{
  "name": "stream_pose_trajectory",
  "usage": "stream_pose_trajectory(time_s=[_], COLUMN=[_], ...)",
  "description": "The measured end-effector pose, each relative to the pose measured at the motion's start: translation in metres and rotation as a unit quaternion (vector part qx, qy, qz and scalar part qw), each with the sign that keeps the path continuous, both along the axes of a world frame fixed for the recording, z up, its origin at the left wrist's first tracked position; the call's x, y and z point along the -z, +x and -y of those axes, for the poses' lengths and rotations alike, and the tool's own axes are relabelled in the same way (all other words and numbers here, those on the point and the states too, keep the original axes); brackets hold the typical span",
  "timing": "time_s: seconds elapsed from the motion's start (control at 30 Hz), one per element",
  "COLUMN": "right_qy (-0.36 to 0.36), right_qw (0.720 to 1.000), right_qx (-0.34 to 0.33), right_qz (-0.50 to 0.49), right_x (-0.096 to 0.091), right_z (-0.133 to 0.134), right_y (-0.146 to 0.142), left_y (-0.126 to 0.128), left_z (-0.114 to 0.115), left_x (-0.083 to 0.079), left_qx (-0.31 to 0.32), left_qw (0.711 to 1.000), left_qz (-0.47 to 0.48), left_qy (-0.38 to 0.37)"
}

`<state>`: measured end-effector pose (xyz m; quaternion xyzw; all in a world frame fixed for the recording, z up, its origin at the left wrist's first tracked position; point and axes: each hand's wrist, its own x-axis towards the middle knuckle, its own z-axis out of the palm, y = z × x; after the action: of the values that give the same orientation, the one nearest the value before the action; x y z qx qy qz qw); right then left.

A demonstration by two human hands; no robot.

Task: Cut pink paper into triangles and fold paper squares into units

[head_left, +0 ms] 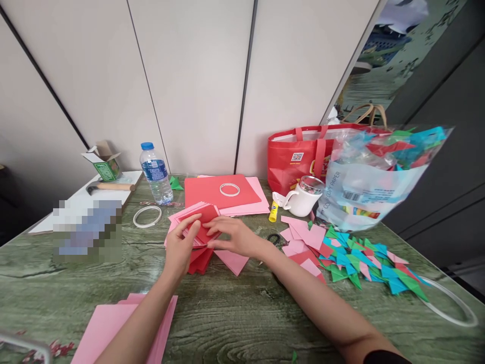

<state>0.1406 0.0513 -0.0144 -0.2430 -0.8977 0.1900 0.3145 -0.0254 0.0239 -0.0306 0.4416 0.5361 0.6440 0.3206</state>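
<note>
A stack of red and pink paper pieces (pixel 207 211) is held up between the left grip (pixel 181 243) and the right grip (pixel 235 236), just above the middle of the table (pixel 220 323). The left edge of the stack is pinched by the left grip, with the thumb and forefinger laid over the red top piece. The right grip is placed at the opposite edge: its fingers are bent and rested on the red face, and its thumb is held low beside the corner. Whether a piece is pinched there cannot be told.

Below the stack, loose red pieces (pixel 200 262) are fanned out, and a pink piece (pixel 233 261) is seen beneath the right grip. Behind the stack, a large red sheet (pixel 204 189) is topped by a pale ring (pixel 229 195). To the right of the right grip, pink and red slips (pixel 310 236) are scattered, with a heap of folded green, blue and pink pieces (pixel 350 260) spread beside them. A yellow glue stick (pixel 273 211) is stood near a white mug (pixel 302 200). Larger pink sheets (pixel 100 326) are piled at the near left, partly covered by the left forearm.
</note>
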Motion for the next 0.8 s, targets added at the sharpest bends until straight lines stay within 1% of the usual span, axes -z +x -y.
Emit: stream_pose_trajectory(time_s=[0.07, 0.1, 0.13, 0.17, 0.2, 0.23, 0.27, 0.3, 0.33, 0.4, 0.47, 0.53, 0.63, 0.7, 0.8], right_qy=[-0.028, -0.046, -0.068, -0.094, -0.116, -0.126, -0.127, -0.122, -0.113, -0.098, -0.096, -0.098, -0.085, -0.071, -0.068], right_qw=[0.996, 0.986, 0.966, 0.937, 0.902, 0.874, 0.854, 0.845, 0.845, 0.855, 0.860, 0.857, 0.851, 0.856, 0.869], right_qx=[0.000, 0.009, 0.021, 0.037, 0.057, 0.074, 0.086, 0.092, 0.093, 0.082, 0.067, 0.061, 0.075, 0.080, 0.064], right_qz=[0.085, 0.160, 0.247, 0.334, 0.411, 0.464, 0.497, 0.512, 0.514, 0.502, 0.496, 0.503, 0.513, 0.505, 0.486], right_x=[-0.011, -0.016, -0.019, -0.022, -0.023, -0.023, -0.023, -0.022, -0.021, -0.019, -0.019, -0.019, -0.018, -0.018, -0.018], right_z=[-0.001, -0.001, 0.001, 0.003, 0.005, 0.008, 0.010, 0.011, 0.012, 0.012, 0.011, 0.010, 0.011, 0.012, 0.012], right_y=[0.011, 0.016, 0.020, 0.022, 0.022, 0.021, 0.019, 0.016, 0.014, 0.011, 0.010, 0.010, 0.009, 0.009, 0.011], left_y=[-0.005, -0.008, -0.010, -0.013, -0.015, -0.016, -0.017, -0.018, -0.018, -0.017, -0.016, -0.016, -0.016, -0.016, -0.016], left_z=[-0.003, -0.005, -0.007, -0.008, -0.009, -0.010, -0.010, -0.011, -0.011, -0.011, -0.011, -0.012, -0.013, -0.013, -0.014], left_x=[0.003, 0.004, 0.004, 0.004, 0.004, 0.004, 0.004, 0.004, 0.004, 0.006, 0.008, 0.011, 0.014, 0.014, 0.015], left_qx=[-0.006, -0.019, -0.037, -0.056, -0.075, -0.091, -0.103, -0.111, -0.115, -0.116, -0.114, -0.115, -0.116, -0.114, -0.113], left_qw=[1.000, 1.000, 0.999, 0.998, 0.996, 0.995, 0.994, 0.993, 0.993, 0.993, 0.993, 0.993, 0.993, 0.993, 0.993], left_qz=[0.011, 0.020, 0.027, 0.031, 0.033, 0.033, 0.031, 0.028, 0.024, 0.022, 0.025, 0.027, 0.026, 0.028, 0.027], left_qy=[-0.011, -0.016, -0.018, -0.019, -0.018, -0.015, -0.013, -0.010, -0.009, -0.011, -0.014, -0.014, -0.016, -0.018, -0.013])
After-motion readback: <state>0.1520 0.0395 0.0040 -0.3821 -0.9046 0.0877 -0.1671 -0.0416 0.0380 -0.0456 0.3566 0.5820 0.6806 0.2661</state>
